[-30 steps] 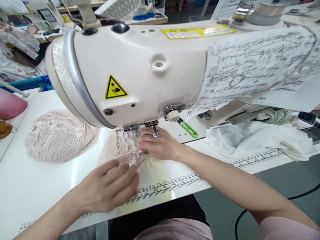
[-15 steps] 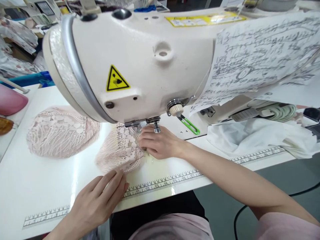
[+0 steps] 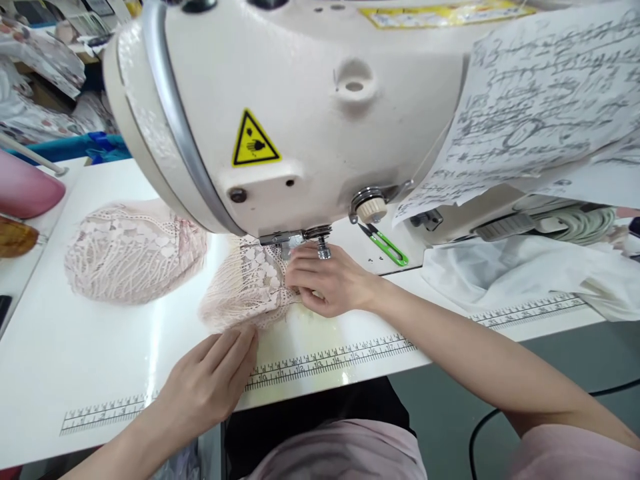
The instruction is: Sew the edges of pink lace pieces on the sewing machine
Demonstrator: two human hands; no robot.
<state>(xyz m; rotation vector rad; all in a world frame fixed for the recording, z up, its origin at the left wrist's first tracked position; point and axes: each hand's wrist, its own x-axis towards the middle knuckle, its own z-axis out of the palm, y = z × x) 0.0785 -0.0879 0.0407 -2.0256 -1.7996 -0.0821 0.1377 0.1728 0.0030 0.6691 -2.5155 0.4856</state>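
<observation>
A pale pink lace piece [image 3: 253,287] lies under the head of a white sewing machine [image 3: 320,127]. My left hand [image 3: 213,373] is closed at its near edge, fingertips pressed together on the fabric. At the lace's right side, my right hand [image 3: 333,280] pinches the edge between thumb and fingers, close beside the presser foot area. The needle and foot are mostly hidden behind the machine head and my right fingers. A second pink lace piece [image 3: 133,257] rests flat on the white table, to the left of the first.
Green-handled thread snips [image 3: 385,245] lie on the machine bed behind my right wrist. White cloth [image 3: 505,270] is bunched at the right. A printed ruler strip [image 3: 325,363] runs along the table's front edge. Handwritten paper [image 3: 530,100] hangs on the machine; a pink container [image 3: 30,187] stands far left.
My view has shifted, so the machine appears higher and further right. My right thumb and fingers now form a clearer pinch, and my left fingers have drawn together at the lace's near edge.
</observation>
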